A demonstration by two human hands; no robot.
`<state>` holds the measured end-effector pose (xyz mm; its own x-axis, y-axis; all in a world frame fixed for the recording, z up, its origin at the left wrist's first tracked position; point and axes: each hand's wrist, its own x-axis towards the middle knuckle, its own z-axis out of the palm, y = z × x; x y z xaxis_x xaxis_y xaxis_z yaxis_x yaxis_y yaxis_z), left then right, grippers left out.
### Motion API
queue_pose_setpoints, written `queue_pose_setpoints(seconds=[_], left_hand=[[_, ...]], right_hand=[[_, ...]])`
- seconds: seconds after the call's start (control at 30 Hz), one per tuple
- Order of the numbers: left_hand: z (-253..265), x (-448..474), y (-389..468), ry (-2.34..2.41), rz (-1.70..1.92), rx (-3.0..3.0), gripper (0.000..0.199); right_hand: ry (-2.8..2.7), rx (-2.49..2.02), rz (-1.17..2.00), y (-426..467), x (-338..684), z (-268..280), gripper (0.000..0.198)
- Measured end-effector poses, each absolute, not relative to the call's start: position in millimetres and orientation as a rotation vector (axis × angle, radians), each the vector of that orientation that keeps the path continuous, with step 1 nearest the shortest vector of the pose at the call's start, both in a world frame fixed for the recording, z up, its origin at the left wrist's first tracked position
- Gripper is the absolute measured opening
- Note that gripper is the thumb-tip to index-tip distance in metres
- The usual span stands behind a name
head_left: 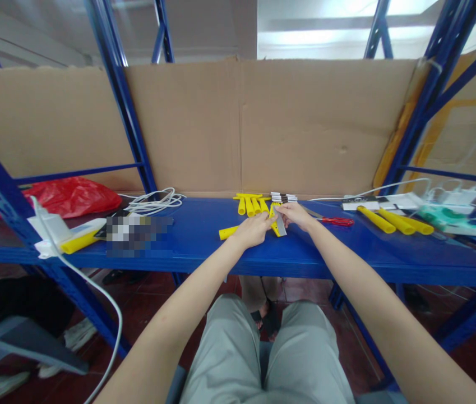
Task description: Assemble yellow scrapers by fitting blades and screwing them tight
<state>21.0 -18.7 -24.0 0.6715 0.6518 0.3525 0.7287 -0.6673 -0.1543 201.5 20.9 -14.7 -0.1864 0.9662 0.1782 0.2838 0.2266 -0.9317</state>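
My left hand (pixel 253 230) is closed around a yellow T-shaped scraper (pixel 228 232); its handle end sticks out to the left, and its wide yellow head stands on the right. Against that head, my right hand (pixel 295 215) pinches a flat grey blade (pixel 281 225). Whether the blade is seated in the head I cannot tell. Just behind my hands, several more yellow T-shaped scrapers (pixel 249 205) lie side by side. Beside them sits a stack of small black-and-white packs (pixel 283 197). A red-handled tool (pixel 337 221) lies right of my right hand, its handles pointing right.
The blue shelf (pixel 195 224) has a cardboard wall (pixel 238 123) behind it and blue uprights at both sides. To the right lie several yellow handles (pixel 395 222) and a green plastic bag (pixel 448 219). Leftward are coiled white cable (pixel 157 203) and a red bag (pixel 73 196).
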Motion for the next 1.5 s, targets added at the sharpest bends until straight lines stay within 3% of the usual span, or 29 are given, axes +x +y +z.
queue_pose_setpoints(seconds=[0.77,1.13,1.5], left_hand=[[-23.0,23.8,-21.6,-1.132,-0.303,-2.530,0.050],[-23.8,23.2,-19.0,-1.076,-0.335,-2.467,0.052],[-18.9,19.5,-23.5,-1.099,-0.393,-2.451,0.048]], right_hand=[[-1.601,-1.186,1.065,22.6,201.0,-17.4,0.022],[-1.682,-1.069,0.827,30.0,200.2,-18.9,0.034],[-1.645,-1.022,0.871,22.7,197.8,-13.4,0.034]])
